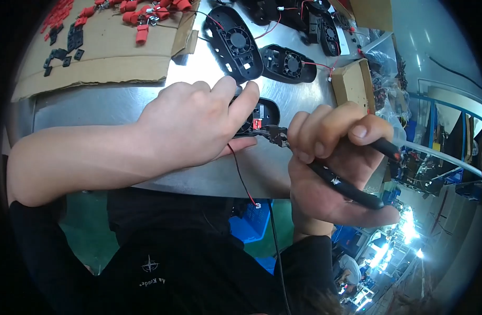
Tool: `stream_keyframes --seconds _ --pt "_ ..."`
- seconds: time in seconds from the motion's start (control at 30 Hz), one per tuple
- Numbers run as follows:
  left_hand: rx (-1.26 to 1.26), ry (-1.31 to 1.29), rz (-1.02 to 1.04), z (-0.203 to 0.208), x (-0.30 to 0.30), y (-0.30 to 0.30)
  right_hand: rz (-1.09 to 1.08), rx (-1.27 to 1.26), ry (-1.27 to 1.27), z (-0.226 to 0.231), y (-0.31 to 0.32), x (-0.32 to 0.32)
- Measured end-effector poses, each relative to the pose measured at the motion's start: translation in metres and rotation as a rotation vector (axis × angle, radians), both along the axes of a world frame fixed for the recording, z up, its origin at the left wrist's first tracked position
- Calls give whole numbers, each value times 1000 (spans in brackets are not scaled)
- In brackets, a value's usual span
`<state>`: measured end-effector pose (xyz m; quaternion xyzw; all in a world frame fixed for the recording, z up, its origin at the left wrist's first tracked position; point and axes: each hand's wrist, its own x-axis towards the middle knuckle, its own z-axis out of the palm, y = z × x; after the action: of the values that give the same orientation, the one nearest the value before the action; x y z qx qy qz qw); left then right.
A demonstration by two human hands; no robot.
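Note:
My left hand (191, 118) is closed around a black plastic fan housing (271, 110), which it largely covers. Its thumb shows below the housing's edge. A small red part (258, 124) sits inside the housing. In my right hand (330, 136) is a pair of pliers (351, 193) with dark handles, gripped with the fingers wrapped over one handle and the palm against the other. The pliers' head reaches the housing's right side, close to the red part; whether the jaws bite on anything cannot be made out. A dark red wire (239, 170) hangs from the housing to a small white connector (258, 206).
Two similar black fan housings (236, 44) (291, 64) lie on the metal table (115, 105) beyond my hands. Cardboard (110, 65) at the far left bears red parts (141, 34) and small black pieces (75, 37). A cardboard box (351, 84) stands right; a blue bin (249, 228) is below the table edge.

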<state>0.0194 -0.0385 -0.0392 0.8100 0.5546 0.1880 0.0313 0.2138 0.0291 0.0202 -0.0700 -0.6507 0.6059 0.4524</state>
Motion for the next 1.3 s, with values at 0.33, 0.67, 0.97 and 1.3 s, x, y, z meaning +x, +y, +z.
stream_keyframes --seconds 0.33,0.67,0.97,1.3 --pt "125 17 10 -2 7 0 -104 94 -39 -10 -8 -9" --pt "173 96 59 -4 7 -9 -64 29 2 -5 -11 -9" --pt "97 23 132 2 12 -7 -291 83 51 -11 -18 -36" --pt "-41 22 540 74 -66 16 -459 -444 343 10 67 46"
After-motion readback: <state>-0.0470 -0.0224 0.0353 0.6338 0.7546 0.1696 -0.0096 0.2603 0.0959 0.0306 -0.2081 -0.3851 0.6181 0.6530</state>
